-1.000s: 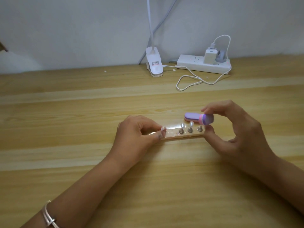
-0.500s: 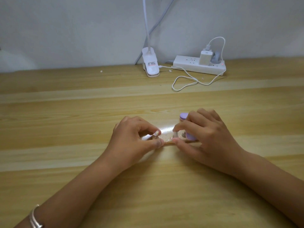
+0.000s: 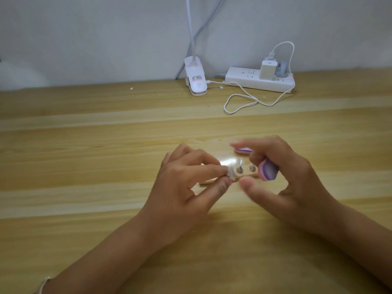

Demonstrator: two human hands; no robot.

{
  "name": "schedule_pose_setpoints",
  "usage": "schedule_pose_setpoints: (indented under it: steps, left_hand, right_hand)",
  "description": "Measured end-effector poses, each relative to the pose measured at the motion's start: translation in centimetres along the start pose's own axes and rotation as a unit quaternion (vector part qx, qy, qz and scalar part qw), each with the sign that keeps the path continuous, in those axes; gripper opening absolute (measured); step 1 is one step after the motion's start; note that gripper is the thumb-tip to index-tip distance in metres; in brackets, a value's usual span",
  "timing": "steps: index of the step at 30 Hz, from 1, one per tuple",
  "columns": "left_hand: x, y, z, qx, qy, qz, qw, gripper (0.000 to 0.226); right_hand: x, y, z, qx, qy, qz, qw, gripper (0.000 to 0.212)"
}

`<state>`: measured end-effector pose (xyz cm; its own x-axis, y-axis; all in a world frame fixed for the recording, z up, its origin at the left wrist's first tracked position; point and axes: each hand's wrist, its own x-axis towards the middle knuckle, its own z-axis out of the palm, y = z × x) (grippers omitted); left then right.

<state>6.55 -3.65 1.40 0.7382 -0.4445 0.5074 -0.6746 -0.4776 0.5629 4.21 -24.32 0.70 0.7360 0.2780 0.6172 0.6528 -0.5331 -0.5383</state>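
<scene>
1. The work sits in the middle of the bench [image 3: 106, 209], on the near side. A narrow strip [image 3: 246, 174] lies flat there, with small metal studs [image 3: 239, 169] standing along it.
2. The left hand [image 3: 186, 183] has its grip closed. Thumb and forefinger pinch a small clear tip [image 3: 231, 174] at the strip, just left of the nearest stud. I cannot tell whether the tip sits on the strip or is clear of it.
3. The right hand [image 3: 297, 181] is blurred. Its fingers are curled round a purple-and-pink buffer block [image 3: 268, 171], gripping it over the strip's right end with the striped end facing near. The thumb juts out free below, holding nothing.
4. To my eye, the step in hand is taking one tip off the strip so it can be worked with the block.
5. The next move likely calls for bringing tip and block together just above the strip.
   - The pinch must stay firm, since the tip looks small and slippery.
   - The block needs turning so that a flat face, not its end, meets the tip's edge.
   - The right thumb would have to come in to steady the block.
   - The studs should not be knocked.
6. Far off by the wall, well apart from the work, stand a power strip [image 3: 244, 80] with a charger [image 3: 267, 70], a looped cable [image 3: 244, 98] and a clip lamp [image 3: 195, 81].
</scene>
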Motion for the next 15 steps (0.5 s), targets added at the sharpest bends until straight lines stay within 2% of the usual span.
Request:
schedule_pose_setpoints:
  steps: [3, 5, 10, 15]
  left_hand:
    - [-0.1, 0.2, 0.2, -0.016, 0.018, 0.001, 1.000, 0.010]
    - [-0.1, 0.3, 0.3, -0.016, 0.027, 0.004, 0.999, 0.009]
    - [-0.3, 0.5, 0.3, 0.031, 0.052, 0.023, 0.998, 0.005]
    - [-0.4, 0.5, 0.3, 0.037, 0.046, 0.032, 0.998, 0.004]
  right_hand:
    - [-0.2, 0.0, -0.5, 0.082, -0.008, 0.067, 0.994, 0.034]
    - [-0.5, -0.3, -0.4, 0.101, -0.037, 0.074, 0.991, 0.030]
    - [-0.7, -0.5, 0.6, 0.050, -0.095, -0.033, 0.994, 0.019]
    - [-0.2, 0.4, 0.2, 0.005, -0.038, -0.035, 0.999, 0.022]
